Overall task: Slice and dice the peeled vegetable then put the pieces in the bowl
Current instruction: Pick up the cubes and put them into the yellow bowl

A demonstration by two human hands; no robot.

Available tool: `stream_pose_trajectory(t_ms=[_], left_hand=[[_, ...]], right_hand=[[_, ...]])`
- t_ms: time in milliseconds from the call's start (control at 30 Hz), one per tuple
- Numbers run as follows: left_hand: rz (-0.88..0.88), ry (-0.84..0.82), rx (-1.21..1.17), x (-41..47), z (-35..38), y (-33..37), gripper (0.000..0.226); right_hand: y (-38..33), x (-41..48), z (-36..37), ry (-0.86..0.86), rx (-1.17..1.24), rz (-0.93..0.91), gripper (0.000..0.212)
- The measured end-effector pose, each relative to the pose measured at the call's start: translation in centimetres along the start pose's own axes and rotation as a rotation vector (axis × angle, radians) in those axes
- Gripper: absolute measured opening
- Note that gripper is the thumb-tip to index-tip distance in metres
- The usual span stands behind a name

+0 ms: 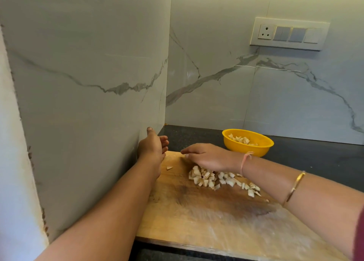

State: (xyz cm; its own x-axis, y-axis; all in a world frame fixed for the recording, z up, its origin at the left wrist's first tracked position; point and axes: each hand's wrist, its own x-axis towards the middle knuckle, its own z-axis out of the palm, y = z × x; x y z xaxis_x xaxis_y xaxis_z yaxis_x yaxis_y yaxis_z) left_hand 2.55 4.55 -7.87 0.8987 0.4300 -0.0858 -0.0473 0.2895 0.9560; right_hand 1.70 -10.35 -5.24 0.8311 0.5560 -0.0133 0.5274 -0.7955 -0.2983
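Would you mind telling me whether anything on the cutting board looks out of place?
One stray piece lies alone near the left hand, apart from the diced pile by the right hand; a few bits trail rightward.

Left hand loosely open, right hand cupped palm-down.

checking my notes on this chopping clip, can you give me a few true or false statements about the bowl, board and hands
1. The yellow bowl already holds some diced pieces. True.
2. The right hand holds a knife. False: no knife is in view; it rests over the pile of diced pieces.
3. The cutting board is wooden. True.
4. The left hand is inside the bowl. False: it hovers open near the board's far left corner.
5. One stray piece lies apart from the pile. True.
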Motion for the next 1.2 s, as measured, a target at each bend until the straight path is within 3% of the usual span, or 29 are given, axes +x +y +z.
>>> stream_pose_trajectory(t_ms=[167, 333, 500, 733, 833, 900, 967, 1067, 1200], left_hand=[[0.003, 0.0, 0.016, 0.3, 0.1, -0.1, 0.056], [-0.003, -0.002, 0.005, 0.2, 0.2, 0.0, 0.057], [0.013, -0.018, 0.031, 0.1, 0.0, -0.1, 0.057], [0.054, -0.016, 0.092, -0.1, 0.3, -0.2, 0.057], [0.07, -0.019, 0.108, -0.3, 0.4, -0.2, 0.057], [0.081, -0.015, 0.115, -0.4, 0.3, -0.2, 0.057], [0.094, -0.012, 0.126, -0.4, 0.2, -0.3, 0.056], [0.099, -0.015, 0.125, -0.5, 0.2, -0.4, 0.056], [0.092, -0.024, 0.121, -0.4, 0.2, -0.4, 0.055]], right_hand=[[-2.1, 0.8, 1.0, -0.036, -0.097, -0.102, 0.039], [-3.6, -0.7, 1.9, 0.059, -0.342, -0.385, 0.029], [-1.7, -4.1, 1.9, 0.177, -0.421, -0.487, 0.034], [2.0, -7.3, 0.7, 0.338, -0.204, -0.417, 0.037], [2.1, -7.6, 0.6, 0.197, -0.15, -0.226, 0.062], [1.6, -7.4, 1.0, 0.043, -0.254, -0.097, 0.078], [0.9, -7.1, 1.6, -0.006, -0.302, -0.079, 0.083], [0.6, -6.1, 2.1, 0.1, -0.334, -0.069, 0.076], [0.8, -5.1, 2.5, 0.309, -0.425, -0.069, 0.051]])
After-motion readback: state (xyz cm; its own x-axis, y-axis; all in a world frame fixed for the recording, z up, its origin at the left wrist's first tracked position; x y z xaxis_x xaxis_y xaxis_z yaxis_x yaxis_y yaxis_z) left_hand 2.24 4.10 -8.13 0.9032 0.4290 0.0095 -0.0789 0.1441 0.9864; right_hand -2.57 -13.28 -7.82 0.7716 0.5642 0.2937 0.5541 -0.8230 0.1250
